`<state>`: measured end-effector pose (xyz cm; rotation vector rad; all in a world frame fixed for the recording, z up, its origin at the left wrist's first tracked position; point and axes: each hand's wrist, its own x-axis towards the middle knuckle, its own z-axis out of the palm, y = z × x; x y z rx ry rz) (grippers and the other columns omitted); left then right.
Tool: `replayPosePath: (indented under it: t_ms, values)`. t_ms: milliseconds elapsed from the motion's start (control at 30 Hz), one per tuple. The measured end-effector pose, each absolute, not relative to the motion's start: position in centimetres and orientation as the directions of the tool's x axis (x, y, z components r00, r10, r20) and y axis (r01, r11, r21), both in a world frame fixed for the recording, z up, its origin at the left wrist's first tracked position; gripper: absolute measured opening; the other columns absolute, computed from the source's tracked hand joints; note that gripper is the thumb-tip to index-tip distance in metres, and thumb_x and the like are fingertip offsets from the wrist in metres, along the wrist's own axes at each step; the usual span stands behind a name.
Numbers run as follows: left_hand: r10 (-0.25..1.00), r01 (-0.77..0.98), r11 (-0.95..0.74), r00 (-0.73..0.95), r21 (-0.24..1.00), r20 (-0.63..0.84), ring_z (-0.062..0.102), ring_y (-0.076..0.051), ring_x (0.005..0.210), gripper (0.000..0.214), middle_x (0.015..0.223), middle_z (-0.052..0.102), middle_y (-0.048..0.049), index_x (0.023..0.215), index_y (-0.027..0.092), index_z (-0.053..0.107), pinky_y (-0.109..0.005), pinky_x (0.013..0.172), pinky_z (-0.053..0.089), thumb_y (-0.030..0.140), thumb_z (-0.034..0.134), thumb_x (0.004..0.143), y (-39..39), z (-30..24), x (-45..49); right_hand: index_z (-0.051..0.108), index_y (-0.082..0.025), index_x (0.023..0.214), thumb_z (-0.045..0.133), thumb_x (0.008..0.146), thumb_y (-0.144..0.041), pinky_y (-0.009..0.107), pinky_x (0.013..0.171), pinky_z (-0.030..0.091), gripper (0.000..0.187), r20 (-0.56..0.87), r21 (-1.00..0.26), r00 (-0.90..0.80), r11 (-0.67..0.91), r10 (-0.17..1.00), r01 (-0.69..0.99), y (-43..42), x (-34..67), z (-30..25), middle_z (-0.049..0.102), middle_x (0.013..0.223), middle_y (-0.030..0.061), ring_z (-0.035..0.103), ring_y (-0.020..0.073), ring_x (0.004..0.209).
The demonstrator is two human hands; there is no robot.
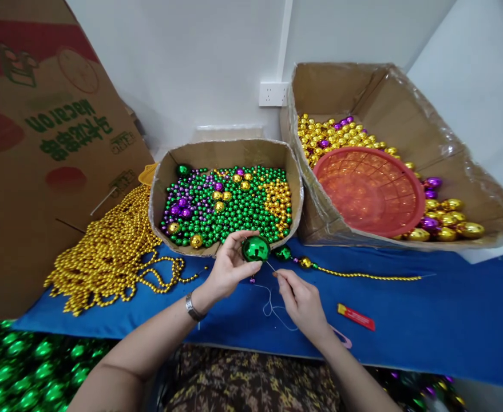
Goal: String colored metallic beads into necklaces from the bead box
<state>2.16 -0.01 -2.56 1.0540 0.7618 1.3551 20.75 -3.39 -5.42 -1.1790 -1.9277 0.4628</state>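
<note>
A large shiny green ball [256, 249] sits between the fingers and thumb of my left hand [229, 264], over the near rim of the bead box. My right hand [300, 300] pinches a thin pale string [270, 266] that runs up to the ball's underside. Loose string [272, 306] curls on the blue cloth below. Just right of the ball lies a strand with a smaller green ball [282, 252], a gold ball [305, 262] and a row of small gold beads [363, 275]. Tiny purple beads [252, 280] show under my left hand.
A low cardboard box [159, 214] holds green, purple and gold beads. To its left are heaped gold bead strands [109, 252]. At right, a larger box [470, 177] contains gold and purple balls and a red basket [369, 191]. A red-and-yellow packet [356, 316] lies on the blue cloth [440, 326].
</note>
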Motion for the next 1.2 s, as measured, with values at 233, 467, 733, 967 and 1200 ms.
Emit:
replayPosePath:
  t_ms: [233,467,733,967,1200]
  values:
    - [0.974,-0.196,-0.139,0.151,0.971,0.170,0.060,-0.023,0.108,0.032,0.121,0.063,-0.0110,0.114,0.021,0.064,-0.033,0.084,0.051,0.040,0.060,0.087,2.8,-0.3,0.6,0.060,-0.021,0.097,0.041,0.098,-0.023,0.023,0.065,0.054,0.019,0.451,-0.653,-0.185,0.464,0.873,0.598,-4.1,21.1,-5.1,0.070,0.072,0.0016,0.068,0.0148,0.061]
    - [0.918,0.777,-0.391,0.371,0.494,0.144,0.061,-0.027,0.099,0.018,0.099,0.068,-0.0135,0.101,0.016,0.066,-0.039,0.087,0.046,0.019,0.055,0.087,12.8,-0.7,5.4,0.059,-0.021,0.093,0.040,0.099,-0.024,0.022,0.064,0.052,0.020,0.453,-0.664,-0.157,0.450,0.878,0.597,-4.5,21.0,-4.8,0.067,0.066,0.0005,0.065,0.0142,0.058]
    - [0.930,0.823,-0.353,0.359,0.446,0.073,0.056,-0.031,0.110,0.021,0.101,0.066,-0.0172,0.094,0.014,0.066,-0.041,0.089,0.044,0.005,0.054,0.079,16.0,-3.1,7.6,0.059,-0.021,0.092,0.041,0.098,-0.024,0.022,0.059,0.050,0.019,0.462,-0.661,-0.109,0.423,0.880,0.619,-4.3,22.3,-4.8,0.067,0.067,0.0002,0.065,0.0136,0.056]
    - [0.951,0.576,-0.248,0.299,0.779,0.082,0.063,-0.019,0.081,0.019,0.088,0.068,-0.0077,0.097,0.016,0.068,-0.030,0.070,0.049,0.024,0.056,0.084,14.4,-1.6,5.7,0.059,-0.021,0.092,0.042,0.098,-0.025,0.022,0.062,0.051,0.019,0.468,-0.676,-0.057,0.399,0.882,0.620,-3.8,23.4,-4.8,0.068,0.067,0.0007,0.065,0.0141,0.057]
    - [0.950,-0.324,0.247,0.266,0.913,-0.163,0.061,-0.012,0.070,0.019,0.081,0.065,-0.0026,0.089,0.017,0.071,-0.023,0.059,0.046,0.023,0.075,0.071,8.0,0.3,2.4,0.060,-0.020,0.091,0.043,0.098,-0.024,0.023,0.066,0.052,0.018,0.495,-0.644,-0.084,0.430,0.865,0.633,-3.5,23.6,-4.8,0.071,0.077,0.0030,0.068,0.0147,0.063]
